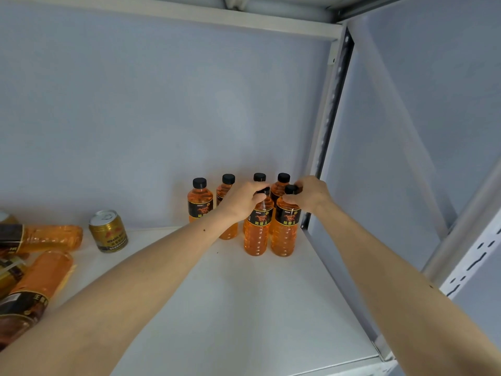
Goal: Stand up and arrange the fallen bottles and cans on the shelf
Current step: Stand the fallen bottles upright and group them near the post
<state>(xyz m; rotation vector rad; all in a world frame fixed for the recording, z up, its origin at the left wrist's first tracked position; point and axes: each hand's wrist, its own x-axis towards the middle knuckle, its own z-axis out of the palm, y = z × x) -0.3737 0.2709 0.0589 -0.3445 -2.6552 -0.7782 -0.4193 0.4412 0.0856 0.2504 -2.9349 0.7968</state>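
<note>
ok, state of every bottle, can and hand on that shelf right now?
back row of four bottles: upright, capped
front left bottle: upright, left hand grips its top
front right bottle: upright, right hand grips its cap
gold can: upright, unopened
bottles at left edge: lying on their sides

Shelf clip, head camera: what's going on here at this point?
A person is tidying drinks on a white shelf. The left hand grips the top of one upright orange bottle, and the right hand holds the cap of the front right bottle. Four more bottles stand behind them near the back wall. A gold can stands upright at left, beside several fallen bottles not yet stood up.
</note>
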